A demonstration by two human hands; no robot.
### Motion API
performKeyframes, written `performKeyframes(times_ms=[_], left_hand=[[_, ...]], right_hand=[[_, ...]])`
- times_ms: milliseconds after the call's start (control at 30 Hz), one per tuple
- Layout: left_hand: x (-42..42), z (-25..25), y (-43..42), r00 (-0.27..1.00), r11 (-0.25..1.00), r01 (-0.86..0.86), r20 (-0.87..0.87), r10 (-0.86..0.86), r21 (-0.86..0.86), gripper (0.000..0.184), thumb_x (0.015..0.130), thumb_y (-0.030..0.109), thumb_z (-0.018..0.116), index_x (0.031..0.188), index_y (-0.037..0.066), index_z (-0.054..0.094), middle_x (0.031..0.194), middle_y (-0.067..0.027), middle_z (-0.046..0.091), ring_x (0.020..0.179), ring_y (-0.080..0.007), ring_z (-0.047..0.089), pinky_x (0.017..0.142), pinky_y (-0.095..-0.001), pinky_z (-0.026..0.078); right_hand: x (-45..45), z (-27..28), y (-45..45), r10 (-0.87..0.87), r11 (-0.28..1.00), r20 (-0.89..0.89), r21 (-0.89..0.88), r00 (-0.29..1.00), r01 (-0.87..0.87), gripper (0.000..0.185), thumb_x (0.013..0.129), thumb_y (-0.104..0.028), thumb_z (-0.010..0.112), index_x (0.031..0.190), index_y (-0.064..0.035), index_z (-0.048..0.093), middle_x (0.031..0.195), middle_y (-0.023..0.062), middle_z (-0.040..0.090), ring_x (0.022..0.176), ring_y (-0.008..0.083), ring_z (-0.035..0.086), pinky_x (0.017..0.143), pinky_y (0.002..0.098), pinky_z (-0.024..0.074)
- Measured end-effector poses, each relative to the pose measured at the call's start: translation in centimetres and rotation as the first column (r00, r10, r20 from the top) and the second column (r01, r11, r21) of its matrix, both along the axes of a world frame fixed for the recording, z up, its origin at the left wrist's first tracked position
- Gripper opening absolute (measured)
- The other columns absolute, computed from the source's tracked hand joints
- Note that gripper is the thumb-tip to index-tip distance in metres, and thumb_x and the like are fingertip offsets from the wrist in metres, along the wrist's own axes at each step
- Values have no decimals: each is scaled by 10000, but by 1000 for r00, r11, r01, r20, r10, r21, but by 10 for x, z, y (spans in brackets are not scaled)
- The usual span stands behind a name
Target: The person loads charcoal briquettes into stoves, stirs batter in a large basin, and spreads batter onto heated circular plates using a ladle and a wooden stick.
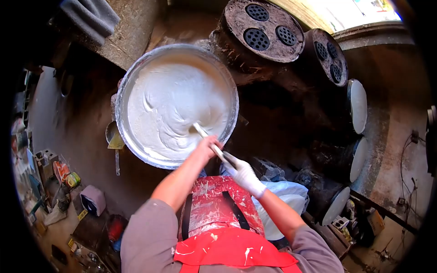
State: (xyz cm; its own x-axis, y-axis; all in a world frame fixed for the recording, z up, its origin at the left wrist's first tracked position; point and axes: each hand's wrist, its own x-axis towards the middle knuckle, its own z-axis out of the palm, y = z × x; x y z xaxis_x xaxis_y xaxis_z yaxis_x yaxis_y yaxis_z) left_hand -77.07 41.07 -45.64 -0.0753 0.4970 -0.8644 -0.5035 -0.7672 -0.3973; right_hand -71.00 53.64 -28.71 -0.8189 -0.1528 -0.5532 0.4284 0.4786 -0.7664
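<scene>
A large round tub (pixel 121 113) holds a thick, creamy white mixture (pixel 168 100) with swirl marks on its surface. A pale stick-like handle (pixel 199 129) slants into the mixture, and its lower end is hidden there. My bare left hand (pixel 209 146) is closed around the middle of the handle, over the near rim. Closer to my body, my right hand (pixel 243 173) wears a white glove and grips the upper part of the same handle. Below the hands, my red apron (pixel 223 200) is spattered with white.
Two drum-like stoves (pixel 236 20) with black perforated discs stand beyond the tub. Along the right are drums with pale round tops (pixel 358 107). Clear plastic (pixel 296 191) lies near my right forearm. Grey cloth (pixel 91 18) hangs at upper left; clutter (pixel 63 175) fills the left side.
</scene>
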Motion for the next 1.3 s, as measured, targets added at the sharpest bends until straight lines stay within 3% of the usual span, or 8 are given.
performKeyframes(times_ms=[133, 267, 400, 533, 667, 900, 1133, 1300], left_hand=[[-74, 94, -86, 828, 981, 0, -550, -108, -193, 146, 838, 64, 530, 981, 84, 512, 475, 76, 305, 405, -44, 338, 677, -335, 483], [-97, 97, -126, 722, 974, -149, -692, -11, -171, 220, 844, 80, 514, 1063, 96, 515, 479, 82, 298, 410, -44, 344, 697, -336, 500], [-47, 8, -74, 935, 961, -51, -350, -50, -272, 263, 829, 96, 537, 1088, 88, 492, 474, 71, 309, 412, -76, 386, 746, -413, 502], [17, 104, -16, 919, 992, -7, -389, 58, 130, 197, 864, 84, 481, 1061, 78, 488, 470, 64, 317, 454, -71, 411, 793, -423, 469], [-38, 145, -68, 792, 983, 85, -587, -165, -163, 197, 882, 74, 440, 1072, 83, 489, 471, 70, 308, 458, -59, 402, 782, -390, 474], [-27, 4, -148, 939, 932, -106, -344, -21, -348, 254, 840, 102, 502, 1092, 94, 473, 465, 82, 304, 410, -61, 372, 781, -397, 483], [40, 188, 20, 905, 992, 21, -424, 34, 126, 195, 852, 98, 526, 1047, 107, 520, 486, 36, 374, 511, -122, 492, 770, -448, 486], [35, 43, -16, 997, 997, 50, -54, -47, 58, 154, 839, 112, 548, 991, 104, 526, 455, 46, 345, 431, -126, 452, 721, -424, 492]], right_hand=[[-39, 6, -53, 143, 990, -182, 43, 973, -137, 456, 834, -225, 530, 1276, -226, 417, 649, 220, 565, 555, 374, 560, 527, 411, 449], [-87, 35, -77, 422, 875, -200, 344, 884, -340, 436, 849, -277, 482, 1274, -258, 391, 642, 186, 575, 578, 364, 566, 531, 454, 434], [-56, -12, -51, 352, 908, -95, 277, 931, -315, 373, 847, -261, 483, 1216, -203, 472, 744, 195, 599, 686, 371, 581, 594, 434, 460], [-3, 73, 24, 371, 908, -56, 233, 927, -349, 409, 828, -246, 527, 1231, -212, 467, 767, 205, 600, 670, 365, 593, 597, 423, 474], [-21, 74, -30, 237, 965, -131, 145, 963, -218, 431, 829, -142, 543, 1250, -149, 450, 837, 186, 616, 746, 333, 621, 654, 352, 493], [-74, -5, -100, 507, 849, -54, 201, 860, -488, 367, 845, -254, 466, 1202, -172, 475, 758, 199, 598, 692, 377, 580, 621, 436, 453], [1, 145, 41, 412, 842, 180, 299, 893, -449, 418, 818, -189, 536, 1225, -135, 460, 832, 208, 606, 763, 344, 605, 659, 384, 479], [9, 27, 5, 287, 939, 57, 178, 956, -293, 420, 817, -238, 535, 1230, -207, 464, 785, 233, 589, 708, 371, 593, 624, 422, 468]])
